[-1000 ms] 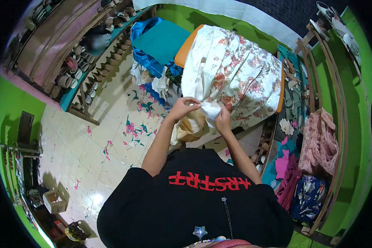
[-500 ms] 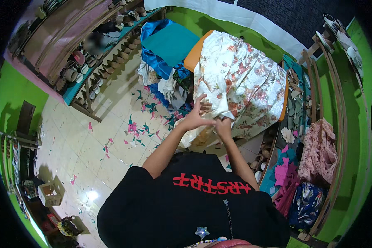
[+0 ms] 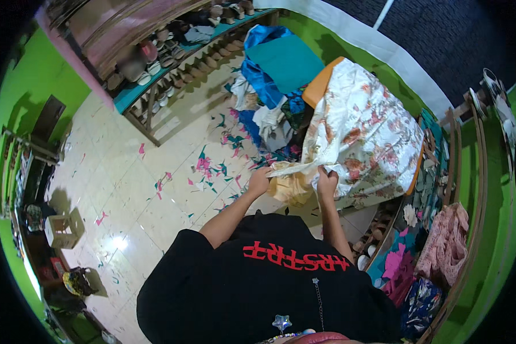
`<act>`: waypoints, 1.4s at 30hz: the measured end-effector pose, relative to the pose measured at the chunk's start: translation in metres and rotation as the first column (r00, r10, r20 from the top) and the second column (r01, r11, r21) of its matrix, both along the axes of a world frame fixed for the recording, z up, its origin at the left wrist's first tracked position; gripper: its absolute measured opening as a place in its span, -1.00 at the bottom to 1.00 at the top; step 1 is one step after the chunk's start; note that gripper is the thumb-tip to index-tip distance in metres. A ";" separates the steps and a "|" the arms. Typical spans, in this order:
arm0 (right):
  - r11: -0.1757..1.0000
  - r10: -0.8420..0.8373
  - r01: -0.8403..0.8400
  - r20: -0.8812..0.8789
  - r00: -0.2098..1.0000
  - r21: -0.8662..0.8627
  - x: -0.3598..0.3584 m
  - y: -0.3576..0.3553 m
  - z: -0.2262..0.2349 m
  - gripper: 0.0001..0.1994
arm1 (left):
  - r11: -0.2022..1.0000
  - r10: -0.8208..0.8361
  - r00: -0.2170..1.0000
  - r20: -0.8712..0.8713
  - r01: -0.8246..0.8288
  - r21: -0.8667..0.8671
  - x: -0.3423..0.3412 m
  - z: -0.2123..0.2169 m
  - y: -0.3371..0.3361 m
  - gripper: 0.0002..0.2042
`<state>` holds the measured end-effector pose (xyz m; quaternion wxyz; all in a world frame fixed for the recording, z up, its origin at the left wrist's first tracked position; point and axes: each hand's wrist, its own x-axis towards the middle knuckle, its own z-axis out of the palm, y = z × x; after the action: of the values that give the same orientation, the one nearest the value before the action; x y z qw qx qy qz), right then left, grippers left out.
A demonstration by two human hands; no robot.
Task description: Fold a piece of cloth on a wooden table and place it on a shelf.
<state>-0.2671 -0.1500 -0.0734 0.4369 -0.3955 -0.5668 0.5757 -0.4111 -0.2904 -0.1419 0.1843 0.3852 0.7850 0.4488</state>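
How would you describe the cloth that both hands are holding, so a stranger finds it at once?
Start at the table with orange edges, right of centre. The floral cloth covers it, gripped at its near corner by the left hand and right hand. Only it has red-brown flowers on cream.

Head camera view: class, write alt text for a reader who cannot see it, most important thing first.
Seen from above, a person's left hand and right hand grip the edge of a cream floral cloth spread over a table, with a yellowish cloth bunched between them. Coloured scraps litter the tiled floor; blue fabric lies piled beyond.
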 end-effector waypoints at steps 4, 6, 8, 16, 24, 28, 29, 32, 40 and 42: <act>0.998 0.001 0.015 0.229 0.974 -0.068 -0.017 -0.022 0.001 -0.81 | 0.998 0.026 0.982 0.189 -0.035 0.046 -0.014 -0.005 -0.039 -0.87; 0.990 -0.073 0.094 0.186 0.980 -0.106 -0.023 -0.030 0.002 -0.80 | 0.987 0.040 0.989 0.143 -0.061 0.147 -0.017 -0.003 -0.055 -0.87; 0.991 -0.107 0.120 0.189 0.976 -0.062 -0.020 -0.026 -0.003 -0.81 | 0.981 0.114 0.990 0.087 -0.126 0.145 -0.022 0.015 -0.066 -0.87; 0.961 -0.276 0.273 0.140 0.951 0.045 -0.005 -0.025 0.034 -0.69 | 0.931 -0.362 0.896 -0.259 0.331 -0.154 -0.048 0.034 -0.087 -0.66; 0.899 -0.437 0.430 0.211 0.875 0.080 0.021 -0.005 0.040 -0.72 | 0.934 -0.333 0.943 0.024 0.333 -0.129 -0.062 0.012 -0.108 -0.74; 0.877 -0.470 0.471 0.373 0.800 0.096 0.020 -0.006 0.056 -0.67 | 0.915 -0.313 0.930 0.192 0.350 -0.202 -0.075 0.006 -0.119 -0.76; 0.892 -0.438 0.439 0.439 0.785 0.104 0.025 0.005 0.043 -0.47 | 0.915 -0.291 0.907 0.304 0.356 -0.188 -0.074 0.008 -0.120 -0.77; 0.981 -0.196 0.156 0.569 0.799 0.119 0.039 0.018 0.032 -0.39 | 0.881 -0.303 0.834 0.460 0.430 -0.199 -0.067 0.042 -0.108 -0.75; 0.966 -0.257 0.212 0.424 0.868 0.150 0.040 -0.012 0.046 -0.55 | 0.979 -0.202 0.423 0.883 0.120 0.166 -0.059 0.086 -0.069 -0.66; 0.944 -0.318 0.249 0.405 0.857 0.214 0.044 -0.005 0.046 -0.61 | 0.974 -0.223 0.410 0.885 0.128 0.187 -0.064 0.098 -0.061 -0.63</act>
<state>-0.2232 -0.1548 -0.0278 0.4092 -0.5579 -0.6279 0.3566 -0.4748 -0.3512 -0.0444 0.6028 0.1741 0.4993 0.5975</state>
